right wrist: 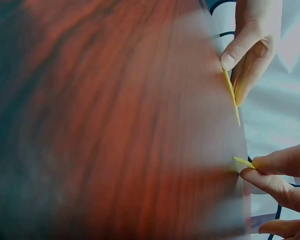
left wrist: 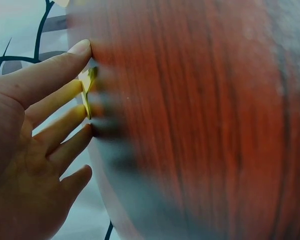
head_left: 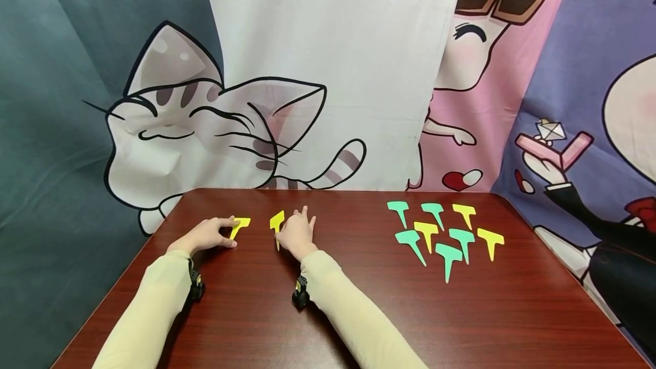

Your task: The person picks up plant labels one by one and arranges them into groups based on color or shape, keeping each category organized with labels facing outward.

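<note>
Near the far left of the table, my left hand reaches toward a yellow T-shaped plant label. Its fingers look fairly straight in the left wrist view, with the fingertips against the label and the thumb beside it. To the right, my right hand pinches a second yellow T-shaped plant label by its stem. The right wrist view shows this label's edge between thumb and index finger, while the other fingers extend away. The left hand's label appears almost edge-on there.
Several green plant labels and 3 yellow ones lie spread over the right side of the brown wooden table. A cartoon-printed cloth hangs behind the table's far edge.
</note>
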Action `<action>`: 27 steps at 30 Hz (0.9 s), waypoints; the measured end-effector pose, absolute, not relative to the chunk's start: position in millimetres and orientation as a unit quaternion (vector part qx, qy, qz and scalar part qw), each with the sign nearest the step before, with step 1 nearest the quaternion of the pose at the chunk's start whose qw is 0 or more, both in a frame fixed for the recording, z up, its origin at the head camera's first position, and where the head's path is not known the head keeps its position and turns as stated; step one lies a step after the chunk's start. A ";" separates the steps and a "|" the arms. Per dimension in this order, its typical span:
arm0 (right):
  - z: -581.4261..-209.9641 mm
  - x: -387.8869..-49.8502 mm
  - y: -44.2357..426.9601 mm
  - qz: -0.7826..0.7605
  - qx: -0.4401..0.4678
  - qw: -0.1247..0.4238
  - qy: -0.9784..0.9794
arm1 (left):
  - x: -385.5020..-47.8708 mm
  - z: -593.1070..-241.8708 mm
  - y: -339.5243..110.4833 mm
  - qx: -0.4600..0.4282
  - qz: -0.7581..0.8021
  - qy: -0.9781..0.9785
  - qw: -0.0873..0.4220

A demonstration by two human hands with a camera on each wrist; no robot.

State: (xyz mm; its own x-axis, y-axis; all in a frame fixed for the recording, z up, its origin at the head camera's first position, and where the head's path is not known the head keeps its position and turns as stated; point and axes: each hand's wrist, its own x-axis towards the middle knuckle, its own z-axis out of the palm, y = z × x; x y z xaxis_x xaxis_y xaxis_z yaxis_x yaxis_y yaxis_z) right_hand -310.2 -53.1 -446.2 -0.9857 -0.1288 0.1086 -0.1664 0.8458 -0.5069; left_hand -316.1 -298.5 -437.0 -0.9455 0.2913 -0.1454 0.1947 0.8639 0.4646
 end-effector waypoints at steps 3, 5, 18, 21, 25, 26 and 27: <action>-447.3 -308.2 -56.5 0.250 0.072 0.047 -0.964 | -316.4 -437.8 -299.0 0.128 0.228 0.959 0.106; -448.4 -307.9 -58.7 0.240 0.070 0.057 -0.967 | -316.7 -438.2 -299.3 0.129 0.228 0.959 0.105; -454.4 -310.2 -74.0 0.247 0.072 0.063 -0.964 | -318.5 -439.0 -299.3 0.133 0.229 0.958 0.107; -455.4 -309.8 -77.1 0.246 0.071 0.073 -0.964 | -318.6 -438.9 -299.2 0.133 0.231 0.958 0.108; -455.5 -308.4 -81.3 0.242 0.064 0.078 -0.965 | -318.4 -438.5 -298.9 0.131 0.230 0.958 0.109; -455.0 -307.8 -82.3 0.241 0.062 0.078 -0.966 | -318.2 -438.4 -298.8 0.131 0.228 0.959 0.109; -454.6 -307.4 -83.2 0.240 0.060 0.077 -0.966 | -318.2 -438.4 -298.7 0.130 0.228 0.959 0.108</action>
